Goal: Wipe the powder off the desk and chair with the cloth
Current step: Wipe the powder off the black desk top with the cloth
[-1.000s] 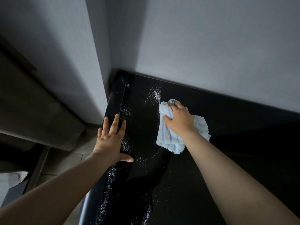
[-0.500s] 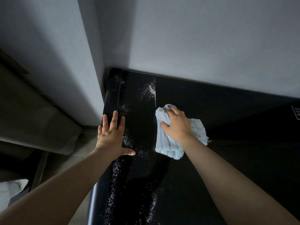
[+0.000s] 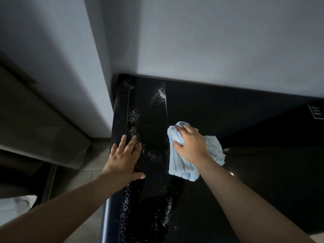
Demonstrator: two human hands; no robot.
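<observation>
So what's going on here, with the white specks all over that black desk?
A person is wiping powder off a black desk. The right hand holds a light blue cloth down on it; the left hand rests flat at the left edge. Powder lies scattered left of the cloth, not yet wiped.
</observation>
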